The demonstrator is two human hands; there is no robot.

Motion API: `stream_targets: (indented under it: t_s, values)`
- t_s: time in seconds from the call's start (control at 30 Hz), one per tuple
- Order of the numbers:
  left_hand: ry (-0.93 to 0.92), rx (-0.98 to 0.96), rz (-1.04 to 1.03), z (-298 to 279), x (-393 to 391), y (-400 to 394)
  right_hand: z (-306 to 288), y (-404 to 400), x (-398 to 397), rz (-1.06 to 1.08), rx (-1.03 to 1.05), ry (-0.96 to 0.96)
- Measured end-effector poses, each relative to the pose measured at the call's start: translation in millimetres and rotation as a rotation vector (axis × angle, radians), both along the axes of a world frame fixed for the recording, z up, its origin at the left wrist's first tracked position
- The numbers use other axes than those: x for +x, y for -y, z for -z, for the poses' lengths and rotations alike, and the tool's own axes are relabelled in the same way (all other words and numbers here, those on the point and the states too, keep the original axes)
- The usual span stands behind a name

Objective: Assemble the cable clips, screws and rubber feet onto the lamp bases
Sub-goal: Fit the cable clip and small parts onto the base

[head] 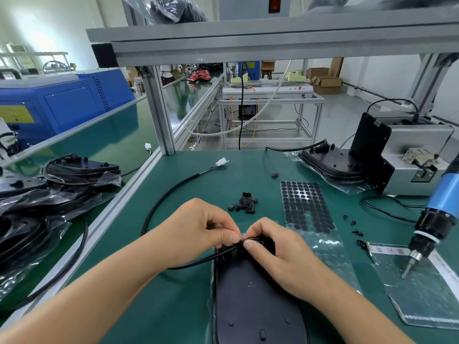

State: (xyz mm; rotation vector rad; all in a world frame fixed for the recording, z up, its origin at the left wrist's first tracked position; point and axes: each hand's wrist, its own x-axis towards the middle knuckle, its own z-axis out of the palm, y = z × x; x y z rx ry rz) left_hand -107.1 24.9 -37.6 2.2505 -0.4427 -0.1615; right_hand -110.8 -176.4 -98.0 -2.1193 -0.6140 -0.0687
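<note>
The flat black plastic lamp base (pixel 250 301) lies nearest, its long axis running straight away from the person on the green matted surface (pixel 188 170). At its far end both hands meet: the left hand (pixel 198 232) and the right hand (pixel 275 247) pinch the thin black cable (pixel 159 202) with thumb and fingertips, just where it crosses the base's far edge. Whether a clip sits between the fingers I cannot tell; they hide the spot. The coming move likely turns on seating the cable there, so both hands are equally near.

Just beyond lies a small heap of black plastic cable clips (pixel 246 203), within easy reach. To the right lie the clear sheet of round black rubber feet (pixel 306 207) and 4 or so loose black screws (pixel 354 229). The blue electric screwdriver (pixel 432 224) hangs at the right edge, well apart from the hands. Nothing blocks the way.
</note>
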Motion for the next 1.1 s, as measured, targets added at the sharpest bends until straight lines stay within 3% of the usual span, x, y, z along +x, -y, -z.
stream_targets:
  t_s: [0.2, 0.4, 0.57, 0.7, 1.1]
  values:
    - [-0.125, -0.091, -0.06, 6, 2, 3, 0, 0, 0, 0.005, 0.007, -0.001]
    - [-0.079, -0.076, -0.139, 13, 7, 9, 0, -1, -1, 0.02, 0.028, 0.006]
    - [-0.135, -0.117, -0.051, 12, 1, 2, 1, -2, -1, 0.036, 0.049, 0.003]
    - [-0.067, -0.06, -0.063, 12, 2, 3, 1, -3, -2, 0.038, 0.059, -0.004]
    - [-0.09, -0.123, -0.051, 24, -1, 1, 3, -8, -3, 0.098, 0.077, -0.017]
